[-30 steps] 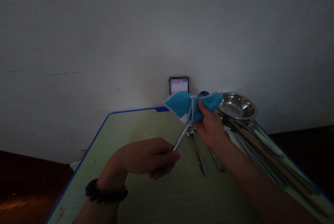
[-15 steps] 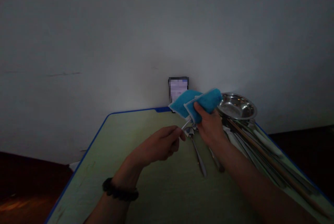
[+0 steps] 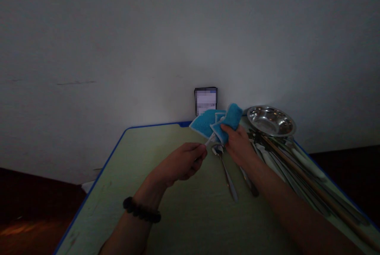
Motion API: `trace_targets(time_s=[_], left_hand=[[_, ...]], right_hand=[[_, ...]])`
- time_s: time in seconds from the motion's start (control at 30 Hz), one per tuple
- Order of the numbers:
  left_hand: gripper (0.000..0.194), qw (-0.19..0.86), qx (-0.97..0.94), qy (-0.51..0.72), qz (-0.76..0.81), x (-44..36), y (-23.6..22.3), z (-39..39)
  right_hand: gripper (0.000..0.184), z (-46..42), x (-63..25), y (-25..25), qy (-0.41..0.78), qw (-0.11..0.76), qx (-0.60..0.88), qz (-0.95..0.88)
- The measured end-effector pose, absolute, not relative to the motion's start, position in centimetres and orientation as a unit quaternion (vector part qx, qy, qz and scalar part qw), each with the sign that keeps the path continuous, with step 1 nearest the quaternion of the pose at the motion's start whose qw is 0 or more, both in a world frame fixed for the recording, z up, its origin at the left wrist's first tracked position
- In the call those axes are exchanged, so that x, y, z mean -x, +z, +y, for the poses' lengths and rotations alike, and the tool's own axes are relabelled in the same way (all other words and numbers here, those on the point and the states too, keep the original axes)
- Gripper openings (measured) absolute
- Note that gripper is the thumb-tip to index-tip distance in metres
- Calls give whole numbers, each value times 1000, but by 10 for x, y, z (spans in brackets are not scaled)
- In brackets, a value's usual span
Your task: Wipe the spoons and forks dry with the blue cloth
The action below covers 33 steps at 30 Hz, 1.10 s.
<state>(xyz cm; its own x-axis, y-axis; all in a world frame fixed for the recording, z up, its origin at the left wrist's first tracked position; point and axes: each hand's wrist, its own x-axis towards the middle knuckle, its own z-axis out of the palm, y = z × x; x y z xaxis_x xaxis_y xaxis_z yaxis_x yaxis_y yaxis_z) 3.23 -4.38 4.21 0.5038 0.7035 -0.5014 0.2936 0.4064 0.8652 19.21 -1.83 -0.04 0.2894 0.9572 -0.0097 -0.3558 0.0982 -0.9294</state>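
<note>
My left hand (image 3: 185, 161), with a dark beaded bracelet at the wrist, pinches the end of a thin, pale utensil handle (image 3: 210, 139). The utensil's far end is hidden in a blue cloth (image 3: 204, 123) with white edging, so its kind does not show. My right hand (image 3: 239, 144) is closed around that cloth, thumb on top, part of it folded over the utensil. Just below the cloth a metal spoon (image 3: 228, 177) lies on the table, its handle towards me. Another utensil with a dark end (image 3: 253, 190) lies partly under my right forearm.
A shiny steel bowl (image 3: 271, 122) stands at the back right. In front of it, several long utensils, one with a brown wooden handle (image 3: 299, 168), lie along the table's right side. A phone (image 3: 206, 99) leans against the wall (image 3: 148, 49) behind the blue-edged table (image 3: 142, 144).
My right hand and the blue cloth have come slightly down, and the cloth's folds have shifted. My left hand keeps its pinch on the handle. The whole view has moved a little.
</note>
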Motion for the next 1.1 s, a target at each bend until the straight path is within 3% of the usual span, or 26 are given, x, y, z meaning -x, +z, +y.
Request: trace_targets(time_s=[0.2, 0.57, 0.73, 0.87, 1.1], left_hand=[[30, 645, -579, 120, 484, -31, 39, -44], [31, 689, -565, 89, 446, -23, 51, -46], [30, 701, -543, 112, 449, -10, 50, -40], [29, 696, -545, 120, 453, -9, 50, -39], [32, 691, -558, 91, 451, -15, 48, -42]], right_hand=[[24, -20, -188, 5, 546, 662, 427, -286], [45, -19, -207, 1, 317, 577, 597, -459], [26, -18, -206, 3, 456, 580, 467, -488], [32, -20, -203, 3, 553, 575, 410, -442], [27, -18, -200, -2, 530, 607, 420, -418]])
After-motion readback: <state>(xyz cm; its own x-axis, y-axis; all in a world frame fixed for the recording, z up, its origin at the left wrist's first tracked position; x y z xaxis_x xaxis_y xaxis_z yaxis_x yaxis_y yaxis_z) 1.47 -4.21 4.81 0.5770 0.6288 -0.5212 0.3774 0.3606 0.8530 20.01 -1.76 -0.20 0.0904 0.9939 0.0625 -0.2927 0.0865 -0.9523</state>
